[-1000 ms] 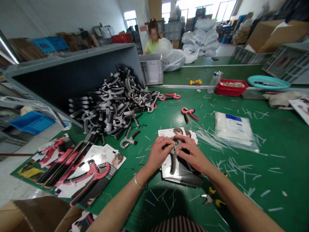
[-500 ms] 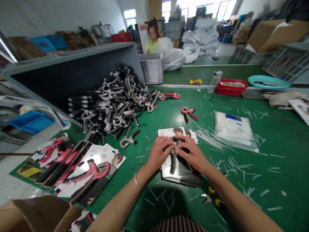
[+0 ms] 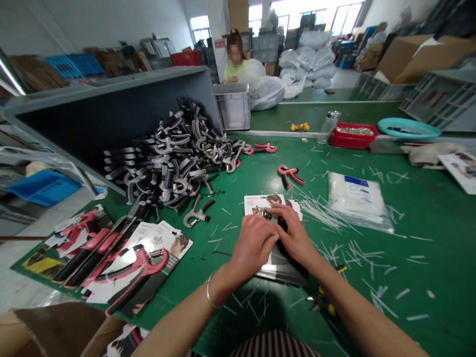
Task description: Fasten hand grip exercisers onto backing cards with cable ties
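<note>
The left hand (image 3: 255, 245) and right hand (image 3: 293, 233) close narrow around a light, stiff hand grip exerciser (image 3: 265, 213); its dark handle (image 3: 282, 224) is best place for hold.

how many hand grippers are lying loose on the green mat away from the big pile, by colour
pink hand grippers: 2
black and grey hand gripper: 1
total: 3
</note>
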The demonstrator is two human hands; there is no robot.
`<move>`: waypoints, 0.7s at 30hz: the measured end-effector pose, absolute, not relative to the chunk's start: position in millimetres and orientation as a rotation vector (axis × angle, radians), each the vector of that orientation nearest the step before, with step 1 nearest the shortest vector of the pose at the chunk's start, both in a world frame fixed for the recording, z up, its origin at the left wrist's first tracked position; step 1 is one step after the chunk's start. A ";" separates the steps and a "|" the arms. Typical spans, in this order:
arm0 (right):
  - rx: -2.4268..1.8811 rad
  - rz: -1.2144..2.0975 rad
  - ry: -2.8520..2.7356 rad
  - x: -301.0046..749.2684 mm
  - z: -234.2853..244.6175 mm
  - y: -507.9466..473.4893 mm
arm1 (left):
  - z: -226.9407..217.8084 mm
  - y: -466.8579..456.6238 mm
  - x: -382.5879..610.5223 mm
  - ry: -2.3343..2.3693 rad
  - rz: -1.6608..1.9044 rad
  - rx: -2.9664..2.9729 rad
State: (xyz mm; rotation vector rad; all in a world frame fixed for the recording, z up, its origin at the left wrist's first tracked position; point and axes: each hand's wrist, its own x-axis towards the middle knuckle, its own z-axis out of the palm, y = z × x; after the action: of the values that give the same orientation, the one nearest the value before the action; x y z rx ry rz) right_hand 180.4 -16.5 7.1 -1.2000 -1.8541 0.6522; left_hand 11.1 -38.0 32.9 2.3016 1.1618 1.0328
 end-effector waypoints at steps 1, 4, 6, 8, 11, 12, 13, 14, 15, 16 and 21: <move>-1.203 0.644 -1.847 179.2 7.1 -16.8 | 31.1 -44.4 12.3 1.117 0.983 2.375; -1.216 0.623 -1.835 175.8 5.3 -18.1 | 26.6 -52.4 9.9 1.085 0.972 2.360; -1.224 0.606 -1.821 173.9 2.7 -17.9 | 25.7 -50.8 7.3 1.170 1.102 2.200; -1.225 0.600 -1.813 173.3 1.5 -16.6 | 26.0 -51.0 7.5 1.203 1.150 2.152; -1.220 0.599 -1.798 179.1 9.0 -17.0 | 26.7 -63.4 11.4 1.177 0.962 2.327; -1.218 0.583 -1.799 183.2 14.6 -19.3 | 26.8 -70.1 11.6 1.227 0.919 2.356; -1.215 0.557 -1.809 188.1 21.2 -23.3 | 26.8 -77.0 10.5 1.311 0.904 2.360; -1.211 0.532 -1.836 193.3 28.2 -28.8 | 26.5 -83.3 8.1 1.414 0.907 2.342; -1.205 0.517 -1.882 198.3 34.9 -35.6 | 26.0 -88.4 4.4 1.513 0.913 2.319; -1.193 0.516 -1.946 202.4 40.6 -43.1 | 25.3 -92.0 -0.2 1.594 0.907 2.299; -1.123 0.557 -2.286 198.9 46.8 -72.7 | 23.6 -87.1 -21.2 1.707 0.725 2.289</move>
State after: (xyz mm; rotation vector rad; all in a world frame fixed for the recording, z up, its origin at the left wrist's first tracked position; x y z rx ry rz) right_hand 198.9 -72.7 46.8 -1.1226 -2.2860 0.5570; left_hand -21.2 -87.1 23.6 2.2892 1.7074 0.7251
